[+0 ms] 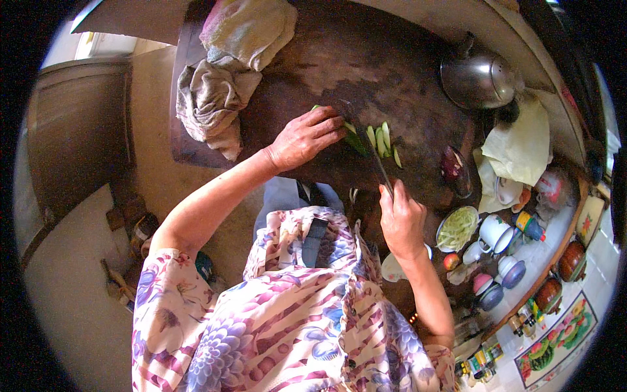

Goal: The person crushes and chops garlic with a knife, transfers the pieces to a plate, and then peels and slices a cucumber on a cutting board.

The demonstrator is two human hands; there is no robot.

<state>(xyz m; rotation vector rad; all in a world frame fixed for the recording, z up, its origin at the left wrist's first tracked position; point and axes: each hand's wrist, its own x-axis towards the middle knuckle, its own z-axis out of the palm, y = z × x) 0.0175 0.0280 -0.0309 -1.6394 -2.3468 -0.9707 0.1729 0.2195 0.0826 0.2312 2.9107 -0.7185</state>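
My left hand [308, 137] presses on a green vegetable, likely a cucumber [356, 142], on a dark, worn wooden tabletop [318, 83]. Most of the vegetable is hidden under my fingers. In my right hand [402, 215] is the handle of a knife [377, 159]. Its blade slants away from me, close beside the cucumber and the left fingertips. Several pale green cut strips [382, 138] lie just right of the blade, one a little apart. Farther right rests a dark purple vegetable [455, 169], perhaps an onion or eggplant, with pale patches.
Crumpled cloths [215, 98] lie at the table's far left. A metal kettle [477, 78] stands at the back right, with a pale paper or cloth [519, 139] beside it. Nearer me on the right are a bowl of shredded vegetable [458, 229], an enamel mug [496, 233] and a reddish fruit [451, 261].
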